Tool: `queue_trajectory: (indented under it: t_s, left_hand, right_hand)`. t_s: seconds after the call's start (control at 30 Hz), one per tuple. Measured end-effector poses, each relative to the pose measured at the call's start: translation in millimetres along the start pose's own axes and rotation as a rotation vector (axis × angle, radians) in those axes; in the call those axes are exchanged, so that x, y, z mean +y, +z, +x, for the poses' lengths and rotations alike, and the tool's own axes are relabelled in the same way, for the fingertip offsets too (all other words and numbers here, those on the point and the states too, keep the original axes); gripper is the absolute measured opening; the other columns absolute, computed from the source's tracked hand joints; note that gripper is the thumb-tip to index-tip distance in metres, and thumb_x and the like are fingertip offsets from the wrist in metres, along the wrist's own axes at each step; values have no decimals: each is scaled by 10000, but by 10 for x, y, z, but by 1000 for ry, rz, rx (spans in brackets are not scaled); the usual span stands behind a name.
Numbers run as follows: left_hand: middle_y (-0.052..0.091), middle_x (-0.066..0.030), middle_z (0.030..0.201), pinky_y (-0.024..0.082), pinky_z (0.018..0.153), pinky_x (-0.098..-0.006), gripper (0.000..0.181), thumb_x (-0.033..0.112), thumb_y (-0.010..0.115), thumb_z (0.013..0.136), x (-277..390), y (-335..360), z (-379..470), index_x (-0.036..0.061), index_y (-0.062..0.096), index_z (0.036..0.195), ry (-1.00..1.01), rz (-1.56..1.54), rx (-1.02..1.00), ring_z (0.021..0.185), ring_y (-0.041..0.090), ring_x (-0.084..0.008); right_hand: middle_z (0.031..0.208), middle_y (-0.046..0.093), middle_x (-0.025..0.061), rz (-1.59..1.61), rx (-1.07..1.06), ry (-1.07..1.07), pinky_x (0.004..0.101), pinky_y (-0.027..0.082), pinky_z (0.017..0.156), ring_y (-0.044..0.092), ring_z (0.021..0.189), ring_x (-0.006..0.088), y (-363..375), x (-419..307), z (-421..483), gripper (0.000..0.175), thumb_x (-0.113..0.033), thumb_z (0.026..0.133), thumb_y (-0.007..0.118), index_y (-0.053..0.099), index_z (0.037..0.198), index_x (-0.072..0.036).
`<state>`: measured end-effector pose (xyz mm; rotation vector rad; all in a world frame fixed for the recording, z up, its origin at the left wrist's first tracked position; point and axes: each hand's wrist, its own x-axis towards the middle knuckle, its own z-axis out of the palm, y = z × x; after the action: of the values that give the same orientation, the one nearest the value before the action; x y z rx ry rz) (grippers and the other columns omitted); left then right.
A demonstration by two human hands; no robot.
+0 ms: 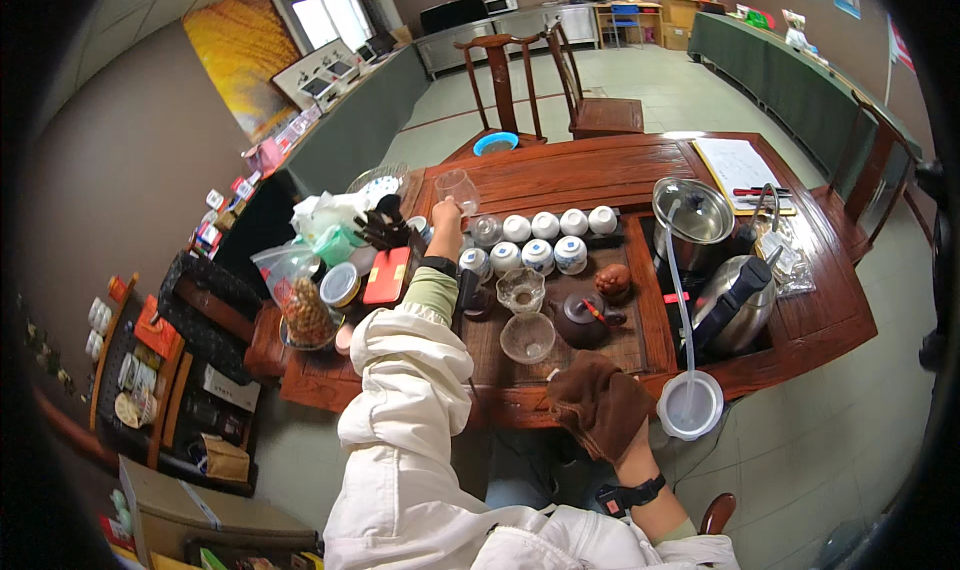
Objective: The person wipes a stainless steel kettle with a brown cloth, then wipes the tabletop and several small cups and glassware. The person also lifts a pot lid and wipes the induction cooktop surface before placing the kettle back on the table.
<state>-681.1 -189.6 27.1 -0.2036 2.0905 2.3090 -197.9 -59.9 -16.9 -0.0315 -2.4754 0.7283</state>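
My left hand point(448, 214) reaches over the far left of the wooden tea table point(540, 172), its fingers at a clear glass vessel point(457, 187). My right hand point(636, 442) holds a folded brown cloth point(598, 403) at the near table edge. Between my arms, on the tea tray point(626, 341), stand a dark clay teapot point(583, 322), a glass bowl point(527, 338), a fluted glass strainer point(520, 291) and a reddish-brown tea figurine point(613, 280). Beyond them, white cups point(545, 226) and blue-patterned cups point(538, 256) are in two rows, upside down.
A steel kettle point(742, 300) and a lidded steel pot point(690, 214) stand at right, with a plastic tube leading to a white-lidded container point(690, 405). A clipboard point(739, 169) lies beyond. At left are a bag of nuts point(304, 315), a red box point(387, 275) and a jar point(340, 285).
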Motion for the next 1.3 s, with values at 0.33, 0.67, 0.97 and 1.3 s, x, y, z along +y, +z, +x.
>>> queue_trajectory:
  t_s: [0.33, 0.67, 0.97, 1.3]
  left_hand:
    - [556, -78, 742, 436, 523, -385, 261, 257, 483, 960, -125, 5, 463, 76, 502, 773, -24, 15, -4, 629, 561, -248]
    - [587, -66, 729, 429, 447, -352, 298, 310, 444, 979, -372, -50, 745, 62, 563, 864, -48, -5, 41, 558, 567, -214]
    - [588, -75, 727, 446, 432, -344, 321, 312, 413, 992, -313, -37, 642, 59, 538, 838, -80, -9, 35, 544, 574, -231]
    - [565, -87, 747, 485, 452, -343, 206, 221, 507, 959, -225, -48, 576, 29, 571, 916, -129, 35, 69, 558, 560, -221]
  right_hand:
    - [938, 663, 177, 29, -223, 143, 447, 515, 829, 647, 839, 368, -91, -11, 84, 497, -446, 785, 697, 640, 1057, -33]
    - [1375, 471, 159, -71, -477, 212, 474, 265, 1126, 433, 1259, 349, 2, 54, -52, 562, -457, 937, 513, 444, 1355, -88]
    - [1270, 559, 142, 800, -197, 562, 379, 366, 1061, 504, 1203, 280, -107, -96, 20, 632, -479, 836, 662, 508, 1299, -77]
    - [912, 589, 180, -48, 21, -36, 429, 473, 704, 577, 830, 369, -95, -79, 77, 479, -398, 744, 736, 595, 993, -13]
